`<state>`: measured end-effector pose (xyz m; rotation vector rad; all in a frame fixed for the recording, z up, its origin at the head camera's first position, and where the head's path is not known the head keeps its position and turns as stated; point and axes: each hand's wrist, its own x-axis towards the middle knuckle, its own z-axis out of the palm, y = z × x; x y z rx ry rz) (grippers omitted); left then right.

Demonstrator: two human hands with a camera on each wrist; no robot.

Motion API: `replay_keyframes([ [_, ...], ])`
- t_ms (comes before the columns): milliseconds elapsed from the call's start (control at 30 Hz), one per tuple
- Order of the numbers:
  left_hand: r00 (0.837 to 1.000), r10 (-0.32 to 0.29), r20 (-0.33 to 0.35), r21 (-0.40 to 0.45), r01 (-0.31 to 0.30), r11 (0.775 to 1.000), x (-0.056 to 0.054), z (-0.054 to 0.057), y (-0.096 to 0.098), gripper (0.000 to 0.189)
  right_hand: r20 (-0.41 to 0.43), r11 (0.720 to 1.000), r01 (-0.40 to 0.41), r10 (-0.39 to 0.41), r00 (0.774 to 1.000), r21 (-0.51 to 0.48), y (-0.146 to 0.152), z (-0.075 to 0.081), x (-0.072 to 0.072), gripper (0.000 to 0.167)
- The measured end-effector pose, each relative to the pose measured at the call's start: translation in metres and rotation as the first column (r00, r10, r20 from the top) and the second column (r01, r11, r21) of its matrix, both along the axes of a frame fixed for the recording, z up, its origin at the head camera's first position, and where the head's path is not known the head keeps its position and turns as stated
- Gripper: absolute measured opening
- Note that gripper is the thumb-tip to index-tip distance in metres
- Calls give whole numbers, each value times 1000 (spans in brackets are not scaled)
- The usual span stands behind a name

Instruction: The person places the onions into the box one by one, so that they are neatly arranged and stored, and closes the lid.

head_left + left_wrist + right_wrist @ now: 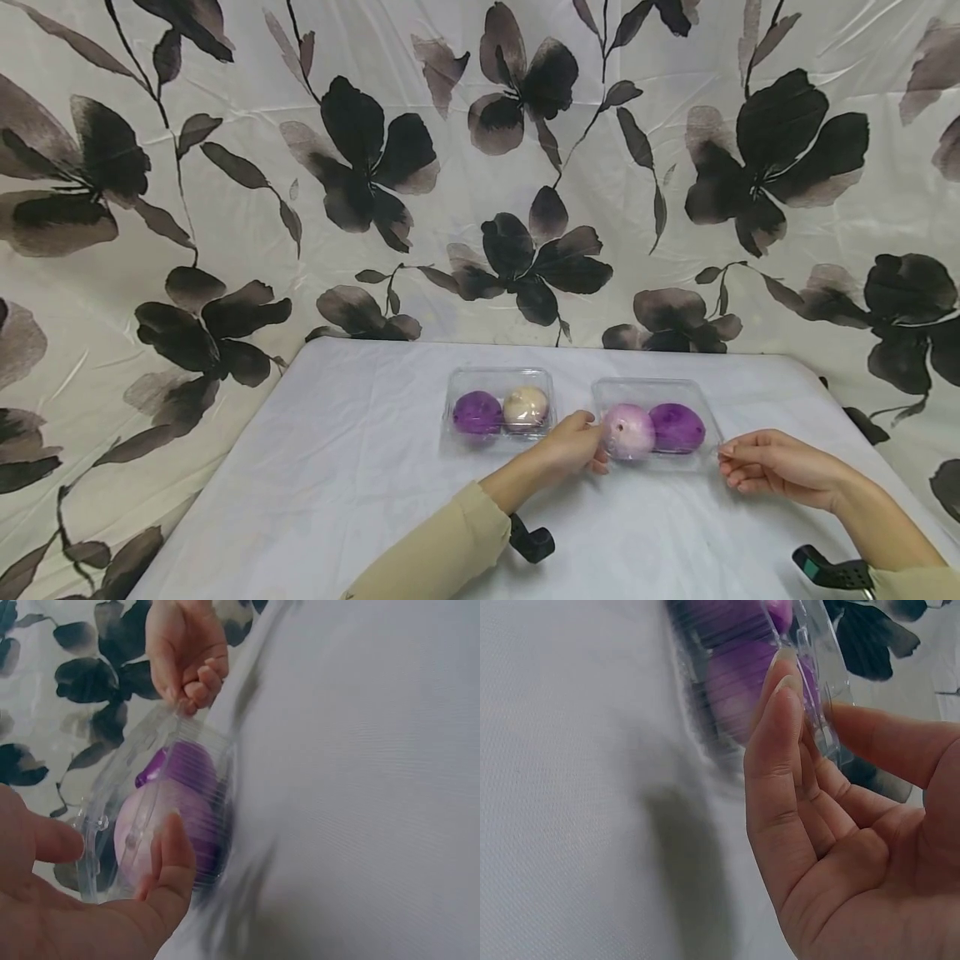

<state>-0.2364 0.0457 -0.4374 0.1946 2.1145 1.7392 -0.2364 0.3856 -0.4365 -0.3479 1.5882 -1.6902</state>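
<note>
A clear plastic box [656, 387] with a lid stands on the right part of the table. Inside lie a pale pink-purple ball-shaped thing [628, 433] and a darker purple rounded one [677, 428]. My left hand [573, 442] holds the box's left end, thumb by the rim and fingers along the front wall in the left wrist view. At the opposite end my right hand [780, 467] pinches the box's right edge between thumb and fingertips. The right wrist view shows its thumb at the lid's rim and the fingers [776, 765] in front.
To the left stands a second clear plastic box [498, 377], holding a purple ball-shaped thing [477, 413] and a cream one [525, 409]. A white cloth covers the table [337, 467]. Behind it hangs a floral curtain [450, 192].
</note>
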Motion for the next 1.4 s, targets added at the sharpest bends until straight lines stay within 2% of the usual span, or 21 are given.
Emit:
replay_keyframes([
  [133, 999, -45, 20, 15, 44, 999, 3, -2, -5, 49, -4, 1000, 1, -1, 1000, -4, 0, 0, 0, 34],
  [333, 997, -82, 10, 60, 81, 995, 2, -8, -6, 46, -4, 1000, 8, -7, 1000, 5, 1, 0, 1, 34],
  [567, 998, -49, 26, 147, 45, 988, 2, -12, -3, 44, -1, 1000, 14, -14, 1000, 19, -1, 1, 2, 32],
  [767, 999, -12, 48, 189, 3, 982, 4, -14, 2, 44, -2, 999, 17, -17, 1000, 30, 0, 2, 2, 32],
  [1000, 999, 0, 49, 266, -13, 964, 5, -18, 7, 45, 4, 1000, 16, -16, 1000, 23, 0, 0, 1, 32],
  [1400, 999, 19, 38, 290, -29, 956, 4, -20, 10, 44, 28, 999, -12, 14, 1000, -47, 2, -5, -1, 34],
])
